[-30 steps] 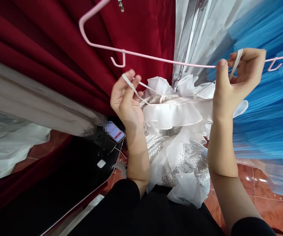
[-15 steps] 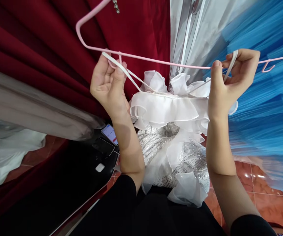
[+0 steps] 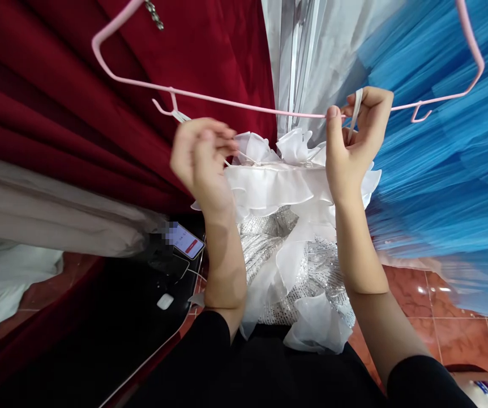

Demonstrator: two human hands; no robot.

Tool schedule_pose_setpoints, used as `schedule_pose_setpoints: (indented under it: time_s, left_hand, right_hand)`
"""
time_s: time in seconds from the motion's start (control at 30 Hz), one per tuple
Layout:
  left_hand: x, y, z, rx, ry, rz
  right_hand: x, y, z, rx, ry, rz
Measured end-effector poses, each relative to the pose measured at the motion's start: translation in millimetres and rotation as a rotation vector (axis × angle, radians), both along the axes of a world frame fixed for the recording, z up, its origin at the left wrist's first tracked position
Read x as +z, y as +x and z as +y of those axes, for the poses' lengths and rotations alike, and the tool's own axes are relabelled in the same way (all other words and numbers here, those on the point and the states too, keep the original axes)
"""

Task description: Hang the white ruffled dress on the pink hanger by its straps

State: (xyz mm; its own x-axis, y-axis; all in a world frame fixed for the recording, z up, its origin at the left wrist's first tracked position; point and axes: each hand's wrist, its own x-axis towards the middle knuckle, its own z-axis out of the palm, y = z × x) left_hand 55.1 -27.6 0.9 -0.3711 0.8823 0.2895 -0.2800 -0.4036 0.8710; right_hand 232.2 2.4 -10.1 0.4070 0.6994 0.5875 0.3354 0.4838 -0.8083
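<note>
A silver sequined dress with white ruffles (image 3: 269, 184) hangs below a pink clothes hanger (image 3: 235, 104). One white strap is looped over the hanger's left hook (image 3: 171, 107). Just below that hook is my left hand (image 3: 204, 153), slightly blurred, its fingers loosely apart and no longer on the strap's top. The other white strap (image 3: 356, 110) runs round the bent fingers of my right hand (image 3: 360, 139). That hand is closed beside the hanger's bottom bar, left of the right hook (image 3: 420, 113), which is bare.
Dark red fabric (image 3: 210, 51) hangs at the left and back, blue tulle (image 3: 452, 170) at the right. On a black surface (image 3: 99, 317) to the left lie a lit phone (image 3: 187, 241) and a small white case (image 3: 165, 301). Reddish tiles (image 3: 456, 340) cover the floor.
My left hand has let go of the strap at the left hook and moved right and down; the strap now sits on that hook. My right hand still holds its strap.
</note>
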Motion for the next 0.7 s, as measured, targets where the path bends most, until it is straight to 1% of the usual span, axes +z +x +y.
schedule_pose_setpoints:
  time_s: [0.07, 0.1, 0.17, 0.2, 0.23, 0.3, 0.37, 0.4, 0.43, 0.53, 0.57, 0.63, 0.7]
  left_hand:
    - [7.3, 8.3, 4.9, -0.268, -0.128, 0.049]
    - [10.3, 11.9, 8.5, -0.365, -0.146, 0.016]
    - [14.1, 18.8, 15.3, -0.51, -0.089, -0.135]
    - [15.0, 22.1, 17.6, -0.55, -0.036, -0.212]
    - [15.2, 25.3, 19.0, -0.559, 0.018, -0.267]
    - [14.0, 30.8, 19.5, -0.505, 0.085, -0.282]
    - [11.7, 34.2, 19.1, -0.451, 0.083, -0.256]
    - [10.5, 34.9, 19.4, -0.444, 0.077, -0.253]
    - [9.2, 34.9, 20.1, -0.446, 0.077, -0.256]
    - [5.8, 32.7, 23.8, -0.466, 0.087, -0.29]
    - [4.9, 31.8, 24.7, -0.477, 0.084, -0.298]
    - [3.8, 30.5, 24.8, -0.491, 0.066, -0.304]
    - [4.2, 29.9, 22.7, -0.493, 0.055, -0.297]
  right_hand:
    - [-0.9, 0.2, 1.1, -0.005, 0.012, -0.017]
    - [-0.6, 0.0, 0.8, -0.007, 0.022, -0.028]
    - [0.9, -0.7, -2.2, -0.003, 0.05, -0.049]
    - [1.7, -1.0, -4.8, 0.006, 0.059, -0.058]
    - [2.1, -0.9, -8.0, 0.026, 0.063, -0.068]
    - [0.2, 1.1, -15.4, 0.092, 0.048, -0.089]
    - [-7.6, 7.2, -22.4, 0.152, 0.027, -0.092]
    - [-13.9, 12.4, -25.0, 0.143, 0.04, -0.072]
    - [-21.5, 19.1, -26.6, 0.097, 0.075, -0.033]
    - [-45.8, 47.7, -25.8, -0.169, 0.235, 0.116]
    - [-52.0, 58.7, -24.1, -0.233, 0.252, 0.136]
    - [-58.3, 79.3, -19.8, -0.283, 0.249, 0.138]
    - [-55.6, 93.7, -14.8, -0.283, 0.263, 0.153]
